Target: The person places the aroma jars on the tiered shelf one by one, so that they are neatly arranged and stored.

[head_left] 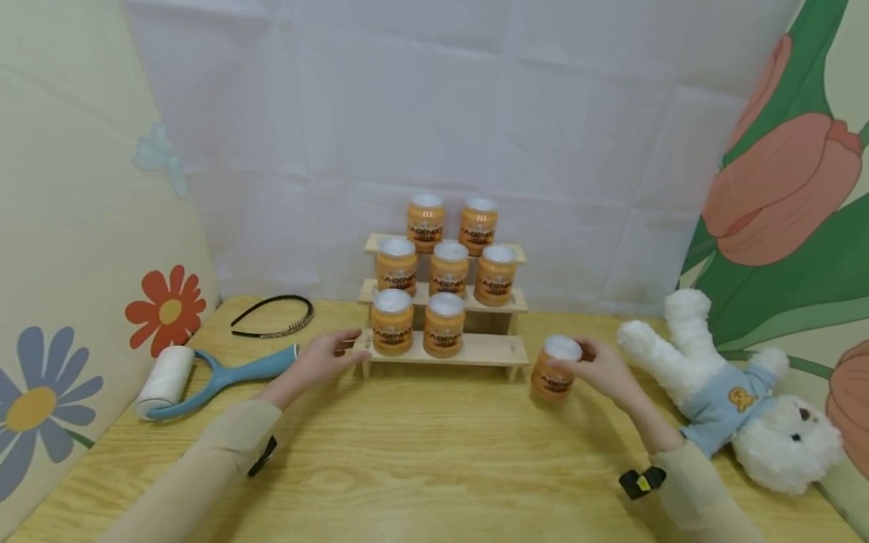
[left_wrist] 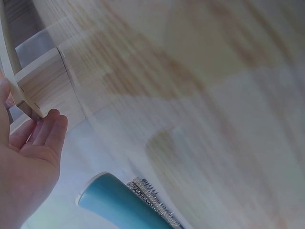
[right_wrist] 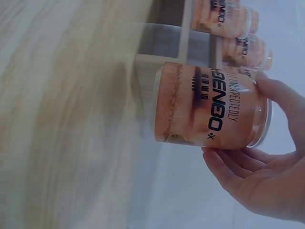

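A three-step wooden rack (head_left: 489,348) stands against the white cloth and carries several orange cans with pale lids. Its bottom step bears two, a left can (head_left: 392,323) and a middle can (head_left: 444,326), with bare board at the right. My left hand (head_left: 330,356) grips the left end of that step; in the left wrist view, thumb and fingers (left_wrist: 56,131) lie on either side of the board's corner. Right of the rack, my right hand (head_left: 604,371) holds another orange can (right_wrist: 214,107) upright, thumb and fingers round its upper part near the lid.
A blue-handled lint roller (head_left: 237,373) lies at the left, with a black headband (head_left: 299,324) behind it. On the right is a white plush toy (head_left: 726,400) in a blue shirt, lying down close to my right forearm. Wooden tabletop (head_left: 407,467) extends before the rack.
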Action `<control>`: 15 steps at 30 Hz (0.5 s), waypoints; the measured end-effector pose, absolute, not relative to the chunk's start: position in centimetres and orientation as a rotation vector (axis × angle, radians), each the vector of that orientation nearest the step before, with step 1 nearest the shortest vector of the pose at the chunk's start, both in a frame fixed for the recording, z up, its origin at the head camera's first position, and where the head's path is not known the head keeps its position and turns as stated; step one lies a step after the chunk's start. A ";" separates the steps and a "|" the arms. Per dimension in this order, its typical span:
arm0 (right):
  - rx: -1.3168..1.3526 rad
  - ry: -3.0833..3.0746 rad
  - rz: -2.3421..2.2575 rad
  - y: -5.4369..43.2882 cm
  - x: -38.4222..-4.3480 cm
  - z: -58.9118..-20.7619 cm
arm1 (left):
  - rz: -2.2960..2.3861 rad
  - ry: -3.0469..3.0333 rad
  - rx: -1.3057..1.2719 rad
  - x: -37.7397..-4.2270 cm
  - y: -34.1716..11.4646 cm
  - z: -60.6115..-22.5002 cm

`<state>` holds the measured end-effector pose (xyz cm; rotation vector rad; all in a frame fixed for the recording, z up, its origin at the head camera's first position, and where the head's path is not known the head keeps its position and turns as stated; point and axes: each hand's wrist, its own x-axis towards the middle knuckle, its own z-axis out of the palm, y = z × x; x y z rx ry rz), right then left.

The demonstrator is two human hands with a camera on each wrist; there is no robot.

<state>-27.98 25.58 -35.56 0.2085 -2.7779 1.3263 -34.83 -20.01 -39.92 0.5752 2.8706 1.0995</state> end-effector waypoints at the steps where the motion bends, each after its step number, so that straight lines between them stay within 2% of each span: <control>1: 0.217 -2.774 1.333 25.5 -27.9 -35.2 | 1.104 2.867 0.573 -34.8 -20.0 -39.9; 15: 0.271 -2.678 1.456 22.2 -28.9 -33.5 | 1.111 2.868 0.594 -34.8 -20.3 -40.1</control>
